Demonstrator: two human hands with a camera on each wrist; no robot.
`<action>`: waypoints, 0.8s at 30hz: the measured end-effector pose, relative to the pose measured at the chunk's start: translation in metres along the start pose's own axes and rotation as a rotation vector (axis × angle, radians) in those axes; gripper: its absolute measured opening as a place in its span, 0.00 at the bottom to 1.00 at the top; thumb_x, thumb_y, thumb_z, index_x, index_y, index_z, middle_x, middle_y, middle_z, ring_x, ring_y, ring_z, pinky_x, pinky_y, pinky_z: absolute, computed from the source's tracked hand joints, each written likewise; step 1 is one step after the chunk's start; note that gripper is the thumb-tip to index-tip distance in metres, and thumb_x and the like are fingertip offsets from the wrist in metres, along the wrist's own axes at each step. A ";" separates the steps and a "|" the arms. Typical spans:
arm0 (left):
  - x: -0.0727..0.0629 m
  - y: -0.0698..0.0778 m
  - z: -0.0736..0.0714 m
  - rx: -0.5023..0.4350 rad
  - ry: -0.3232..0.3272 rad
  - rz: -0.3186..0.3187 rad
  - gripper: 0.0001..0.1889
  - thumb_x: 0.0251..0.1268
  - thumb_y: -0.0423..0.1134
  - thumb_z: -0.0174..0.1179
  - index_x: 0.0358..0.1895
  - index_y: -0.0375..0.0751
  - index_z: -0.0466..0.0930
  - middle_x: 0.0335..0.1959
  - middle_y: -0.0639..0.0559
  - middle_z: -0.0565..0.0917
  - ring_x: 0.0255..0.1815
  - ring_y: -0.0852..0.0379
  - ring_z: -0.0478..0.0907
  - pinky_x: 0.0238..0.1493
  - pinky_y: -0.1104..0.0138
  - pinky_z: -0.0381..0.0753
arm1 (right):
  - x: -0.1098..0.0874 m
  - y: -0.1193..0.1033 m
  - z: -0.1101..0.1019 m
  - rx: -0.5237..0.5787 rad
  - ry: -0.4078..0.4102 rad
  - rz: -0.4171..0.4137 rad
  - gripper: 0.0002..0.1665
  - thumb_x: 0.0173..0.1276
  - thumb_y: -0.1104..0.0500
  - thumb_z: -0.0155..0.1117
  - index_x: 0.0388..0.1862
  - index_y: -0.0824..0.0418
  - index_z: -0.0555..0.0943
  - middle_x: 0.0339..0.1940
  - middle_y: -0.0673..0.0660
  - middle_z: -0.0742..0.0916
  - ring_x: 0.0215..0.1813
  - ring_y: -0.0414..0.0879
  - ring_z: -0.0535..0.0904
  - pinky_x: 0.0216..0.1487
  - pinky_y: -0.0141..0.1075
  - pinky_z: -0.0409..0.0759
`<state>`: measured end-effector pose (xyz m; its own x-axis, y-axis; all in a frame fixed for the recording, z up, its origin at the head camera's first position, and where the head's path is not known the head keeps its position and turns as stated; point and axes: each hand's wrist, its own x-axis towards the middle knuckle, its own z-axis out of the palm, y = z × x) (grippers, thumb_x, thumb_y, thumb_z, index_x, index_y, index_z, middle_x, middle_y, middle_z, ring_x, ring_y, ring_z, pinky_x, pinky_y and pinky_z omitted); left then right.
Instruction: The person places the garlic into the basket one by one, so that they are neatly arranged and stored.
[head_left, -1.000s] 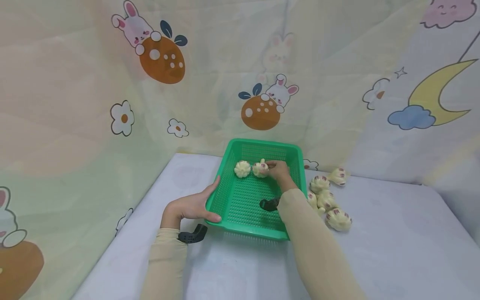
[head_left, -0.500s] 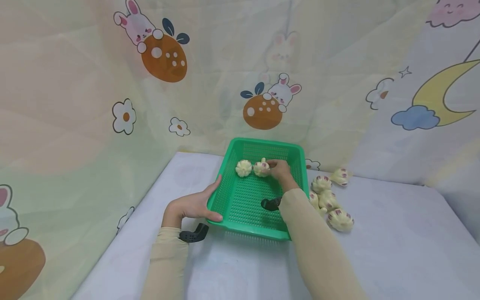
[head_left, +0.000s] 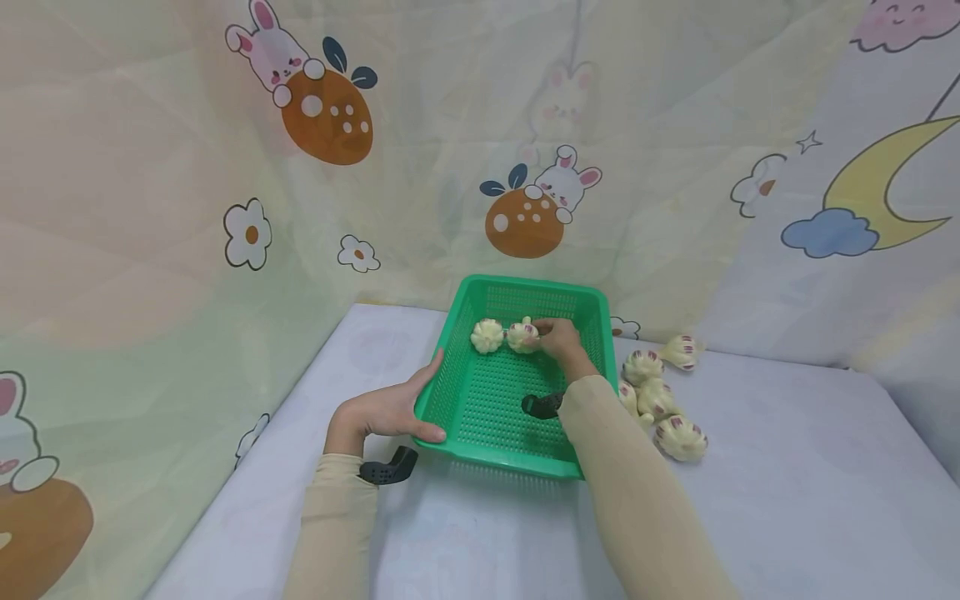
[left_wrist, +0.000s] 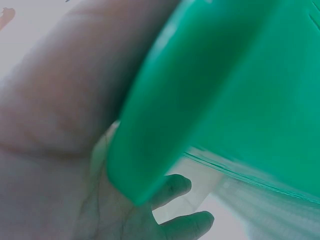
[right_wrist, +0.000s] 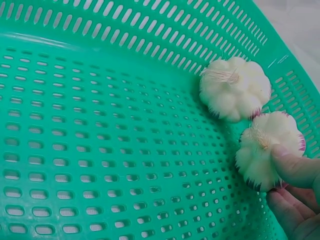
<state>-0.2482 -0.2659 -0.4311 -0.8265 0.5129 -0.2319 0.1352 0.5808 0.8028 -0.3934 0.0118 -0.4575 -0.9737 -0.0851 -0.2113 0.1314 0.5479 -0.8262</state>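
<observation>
1. Inside the green basket (head_left: 510, 461), the right hand (head_left: 560, 339) pinches a garlic bulb (right_wrist: 265, 150) beside a second bulb (right_wrist: 235, 89).
2. The left hand (head_left: 386, 411) grips the basket's corner.
3. A hard pull there could tilt the basket and roll both bulbs.

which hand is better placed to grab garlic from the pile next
Probably the right hand, once it releases its garlic bulb: the pile lies right of the green basket, whose near-left corner the left hand is holding.
</observation>
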 end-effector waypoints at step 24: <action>0.001 -0.002 0.000 0.011 0.009 -0.017 0.68 0.44 0.58 0.72 0.75 0.58 0.21 0.78 0.47 0.34 0.78 0.47 0.38 0.73 0.48 0.50 | -0.015 -0.019 -0.022 -0.037 -0.024 -0.076 0.35 0.67 0.54 0.63 0.70 0.61 0.66 0.70 0.63 0.70 0.72 0.59 0.62 0.68 0.51 0.65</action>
<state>-0.2494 -0.2671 -0.4329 -0.8337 0.4973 -0.2402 0.1273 0.5964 0.7926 -0.3858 0.0209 -0.4271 -0.9758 -0.1478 -0.1614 0.0494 0.5697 -0.8204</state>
